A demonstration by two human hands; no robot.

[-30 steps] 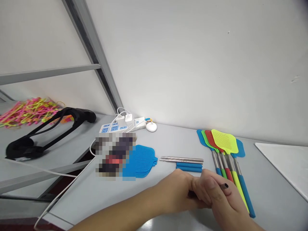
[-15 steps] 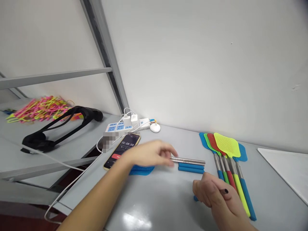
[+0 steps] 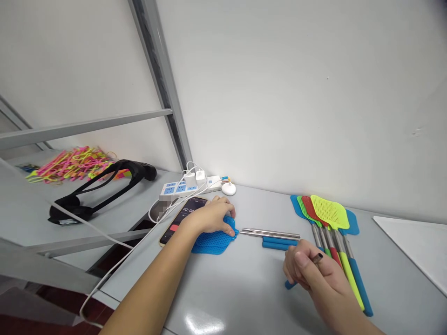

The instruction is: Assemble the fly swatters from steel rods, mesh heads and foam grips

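My left hand reaches over a small stack of blue perforated fly swatter heads. Its thumb lies by the neck of the top head and its fingers curl over the far edge. My right hand is closed around a metal rod whose dark tip pokes out above the fist. A blue handle end shows below those fingers. Between the hands lie loose metal rods, with blue foam handles just in front of them.
Several complete fly swatters fan out at the right, near a white board. A phone with a timer, a power strip and white cables are at the left. Beyond the metal frame sit a black headset and colourful straps.
My left hand has moved left and back from the loose rods onto the blue swatter heads. My right hand still holds the rod, at a slightly different tilt. The view has shifted slightly.
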